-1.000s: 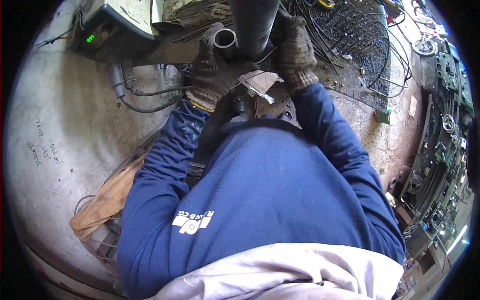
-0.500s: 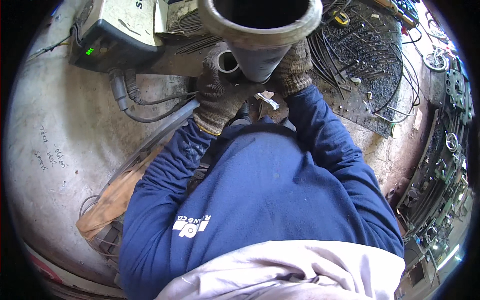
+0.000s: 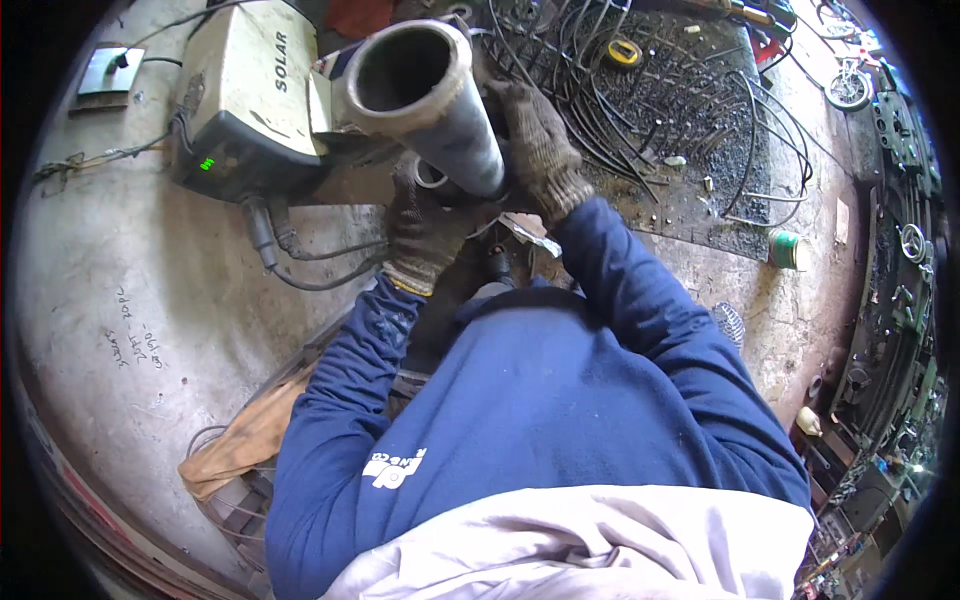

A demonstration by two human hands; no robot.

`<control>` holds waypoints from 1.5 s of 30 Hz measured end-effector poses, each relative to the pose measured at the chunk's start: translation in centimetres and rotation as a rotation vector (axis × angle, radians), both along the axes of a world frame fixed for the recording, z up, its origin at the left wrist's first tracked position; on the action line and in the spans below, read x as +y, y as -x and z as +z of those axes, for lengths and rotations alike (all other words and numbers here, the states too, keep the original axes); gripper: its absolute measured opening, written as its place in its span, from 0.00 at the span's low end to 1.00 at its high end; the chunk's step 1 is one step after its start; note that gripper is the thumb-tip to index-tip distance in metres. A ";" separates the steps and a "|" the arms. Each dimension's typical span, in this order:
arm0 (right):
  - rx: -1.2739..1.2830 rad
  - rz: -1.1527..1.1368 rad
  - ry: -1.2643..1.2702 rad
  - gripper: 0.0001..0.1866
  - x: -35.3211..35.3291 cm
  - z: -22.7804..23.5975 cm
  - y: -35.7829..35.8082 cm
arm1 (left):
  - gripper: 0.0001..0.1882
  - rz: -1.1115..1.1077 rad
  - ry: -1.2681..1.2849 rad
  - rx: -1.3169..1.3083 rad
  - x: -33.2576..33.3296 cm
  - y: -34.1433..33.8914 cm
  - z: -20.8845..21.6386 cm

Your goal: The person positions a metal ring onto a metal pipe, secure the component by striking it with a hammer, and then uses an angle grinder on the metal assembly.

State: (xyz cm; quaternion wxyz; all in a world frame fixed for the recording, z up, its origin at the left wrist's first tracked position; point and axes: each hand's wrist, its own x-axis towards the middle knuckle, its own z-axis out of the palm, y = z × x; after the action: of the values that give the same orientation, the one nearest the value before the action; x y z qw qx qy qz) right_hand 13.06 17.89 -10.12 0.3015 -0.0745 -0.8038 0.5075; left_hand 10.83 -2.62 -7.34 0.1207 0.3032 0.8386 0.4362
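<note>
A grey metal pipe piece (image 3: 465, 130) with a thick, wide collar at its open upper end is held up in front of me, its top leaning left. Beside its lower end shows the round white rim of a smaller tube (image 3: 431, 172). My left hand (image 3: 425, 225), in a brown knitted glove, is closed around the piece at this smaller tube. My right hand (image 3: 540, 145), gloved alike, grips the right side of the pipe, and its fingertips are partly hidden behind it. The far side of the lower end cannot be seen.
A cream and black machine (image 3: 255, 110) with a green display and thick cables (image 3: 320, 285) stands at left. At the far right, a dark worktop (image 3: 700, 190) carries rods, black cables and a yellow tape measure (image 3: 623, 53). A green-rimmed tin (image 3: 788, 250) stands near its corner.
The pipe's collared top has swung left and down, so the pipe now leans left and more of its side shows. My right hand has moved a little left and higher along it.
</note>
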 end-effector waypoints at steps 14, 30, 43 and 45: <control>0.195 0.054 0.804 0.31 4.4 12.4 -4.7 | 0.40 0.045 -0.219 -0.145 0.3 -0.8 2.6; -0.749 -0.100 -0.886 0.19 22.5 14.2 23.0 | 0.42 -0.026 -0.007 0.200 0.3 -0.3 1.7; -1.072 -0.051 -1.005 0.17 24.5 9.4 28.0 | 0.43 -0.048 0.013 -0.037 -0.8 -0.8 3.1; -0.970 -0.021 -1.044 0.17 21.4 12.6 27.8 | 0.43 -0.012 0.015 -0.056 -1.4 -1.3 3.2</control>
State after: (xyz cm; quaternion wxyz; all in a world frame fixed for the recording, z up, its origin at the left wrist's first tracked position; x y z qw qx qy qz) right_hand -14.79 39.33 2.45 -0.0888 -0.1455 -0.9847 -0.0371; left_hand 12.11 -3.97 -4.17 0.1490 0.2948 0.8364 0.4374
